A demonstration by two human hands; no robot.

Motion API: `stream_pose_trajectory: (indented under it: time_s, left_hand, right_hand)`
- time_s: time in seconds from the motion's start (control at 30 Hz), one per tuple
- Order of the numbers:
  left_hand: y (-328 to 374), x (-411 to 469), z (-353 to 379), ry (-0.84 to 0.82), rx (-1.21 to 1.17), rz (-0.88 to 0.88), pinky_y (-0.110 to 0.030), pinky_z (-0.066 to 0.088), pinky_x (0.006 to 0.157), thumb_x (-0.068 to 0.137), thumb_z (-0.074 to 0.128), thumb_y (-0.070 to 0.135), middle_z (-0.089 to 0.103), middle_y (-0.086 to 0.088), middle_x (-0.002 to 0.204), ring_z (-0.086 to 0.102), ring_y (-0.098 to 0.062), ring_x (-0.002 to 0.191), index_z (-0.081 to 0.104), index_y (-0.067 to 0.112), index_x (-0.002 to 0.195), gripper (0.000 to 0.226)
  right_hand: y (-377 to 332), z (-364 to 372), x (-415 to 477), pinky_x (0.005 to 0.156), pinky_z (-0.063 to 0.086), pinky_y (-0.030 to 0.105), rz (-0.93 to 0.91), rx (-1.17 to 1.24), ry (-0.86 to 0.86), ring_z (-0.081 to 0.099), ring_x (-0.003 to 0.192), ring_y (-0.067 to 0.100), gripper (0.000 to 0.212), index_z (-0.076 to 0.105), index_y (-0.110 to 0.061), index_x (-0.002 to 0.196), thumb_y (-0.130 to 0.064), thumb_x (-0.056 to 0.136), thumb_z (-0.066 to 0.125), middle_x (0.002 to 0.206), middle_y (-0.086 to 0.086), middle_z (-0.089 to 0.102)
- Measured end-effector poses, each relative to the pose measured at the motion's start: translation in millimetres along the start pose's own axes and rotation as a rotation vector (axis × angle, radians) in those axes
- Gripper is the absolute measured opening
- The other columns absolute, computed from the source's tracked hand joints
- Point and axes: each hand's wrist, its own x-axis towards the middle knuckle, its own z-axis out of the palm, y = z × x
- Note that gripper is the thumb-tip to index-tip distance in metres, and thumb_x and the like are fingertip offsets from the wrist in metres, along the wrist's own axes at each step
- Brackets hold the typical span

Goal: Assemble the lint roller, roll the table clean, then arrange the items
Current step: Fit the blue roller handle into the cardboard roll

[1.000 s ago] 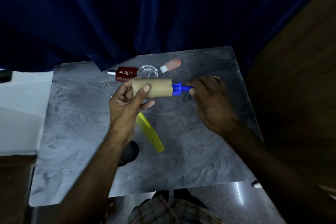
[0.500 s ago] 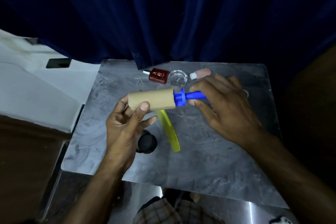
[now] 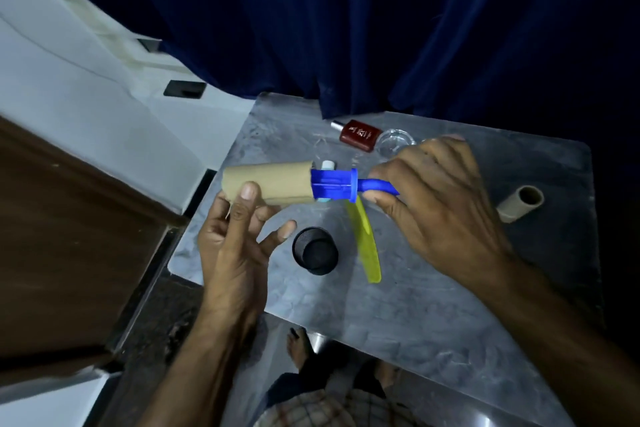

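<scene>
Lint roller: tan paper roll [image 3: 266,184] on a bright blue handle [image 3: 346,184], held level in the air above the left half of the table [image 3: 433,322], roll end toward the left edge and stem toward the right edge. The roll is not fully seated: a ribbed length of blue spindle shows between its right end and the round flange, with pale blue tabs above and below it. Left hand [image 3: 235,246]: grasps the roll, thumb pressed on its near face and other fingers behind it, two fingers [image 3: 282,237] splayed loose. Right hand [image 3: 440,204]: pinches the narrow blue stem between thumb and curled fingers [image 3: 388,173]. On the table beneath: black ribbed round cup [image 3: 315,251], open side up, near the left edge; yellow-green flat strip [image 3: 365,243] just beside it, its far end hidden under the flange. Along the far edge: dark red bottle [image 3: 360,135] lying on its side, clear glass dish [image 3: 394,142] touching it and partly covered by the right hand. Bare cardboard tube [image 3: 519,203] lying near the right edge. Dark blue curtain [image 3: 346,28] hangs over the far edge.
</scene>
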Motion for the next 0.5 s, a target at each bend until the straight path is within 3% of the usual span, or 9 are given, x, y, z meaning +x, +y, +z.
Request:
stream_pose_trajectory:
  time_s: [0.2, 0.37, 0.5]
  left_hand:
    - [5, 3, -42, 0.106, 0.033, 0.054, -0.028, 0.063, 0.07, 0.097, 0.071, 0.037, 0.075, 0.005, 0.095, 0.077, -0.014, 0.092, 0.07, 0.025, 0.116, 0.022]
    - [32, 16, -93, 0.155, -0.025, 0.107, -0.033, 0.063, 0.083, 0.094, 0.076, 0.031, 0.067, 0.001, 0.116, 0.064, -0.016, 0.108, 0.073, 0.029, 0.117, 0.024]
    - [45, 27, -138, 0.21, -0.11, 0.091, -0.032, 0.064, 0.079, 0.098, 0.064, 0.026, 0.071, 0.003, 0.118, 0.07, -0.013, 0.107, 0.069, 0.027, 0.123, 0.026]
  right_hand:
    - [-37, 19, 41, 0.101, 0.04, 0.043, -0.126, -0.036, 0.013, 0.057, 0.101, 0.029, 0.013, 0.068, -0.015, 0.11, -0.018, 0.1, 0.06, 0.106, 0.004, 0.065]
    - [-89, 47, 73, 0.093, 0.039, 0.041, -0.164, 0.022, -0.14, 0.056, 0.091, 0.026, 0.016, 0.067, -0.017, 0.108, -0.021, 0.102, 0.053, 0.098, 0.0, 0.063]
    - [-130, 74, 99, 0.09, 0.032, 0.034, -0.178, 0.127, -0.25, 0.051, 0.083, 0.018, 0.02, 0.062, -0.022, 0.101, -0.025, 0.104, 0.042, 0.09, -0.009, 0.058]
